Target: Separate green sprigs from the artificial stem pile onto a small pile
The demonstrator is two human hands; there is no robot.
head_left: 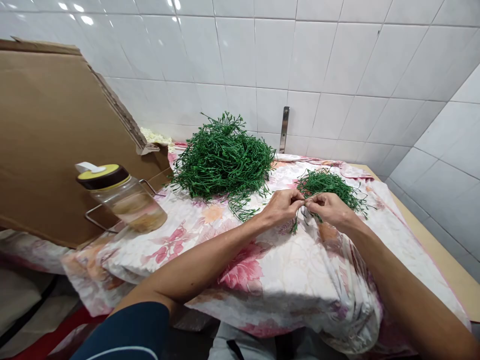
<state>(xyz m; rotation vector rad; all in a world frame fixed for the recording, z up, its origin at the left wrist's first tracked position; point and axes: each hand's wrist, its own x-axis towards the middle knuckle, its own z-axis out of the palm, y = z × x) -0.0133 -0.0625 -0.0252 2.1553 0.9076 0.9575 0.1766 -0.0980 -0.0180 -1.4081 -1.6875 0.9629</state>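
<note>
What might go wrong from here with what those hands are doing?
The thin green sprigs pinched between the left hand and right hand could snag on the loose green tangle beside them. The tilted bottle might also tip and wet the floral cloth.

Floral cloth (270, 270) under green sprigs (224, 157)

The fingers (297, 201) of the left hand (279, 208) and right hand (330, 210) hide whatever they pinch above the small bunch of green sprigs (326, 184). The cardboard sheet (56, 140) runs off the left edge and partly covers some pale crumpled stuff (155, 136), too hidden to name. The lidded bottle's (123, 197) contents cannot be made out.
</note>
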